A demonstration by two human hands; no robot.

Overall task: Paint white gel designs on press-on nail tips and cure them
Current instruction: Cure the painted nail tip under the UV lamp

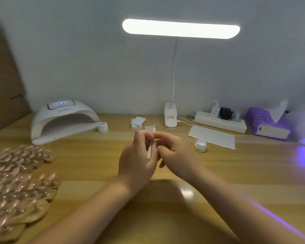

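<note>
Home nail-art desk, curing lamp, nail tips (rows), desk light

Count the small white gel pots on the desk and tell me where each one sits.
2. One closed pot stands at the right foot of the white curing lamp. One open pot stands right of the hands, touching the paper sheet. Others may be hidden.

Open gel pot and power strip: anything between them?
Yes. In the head view a white paper sheet lies on the desk between the open gel pot and the power strip.
</note>
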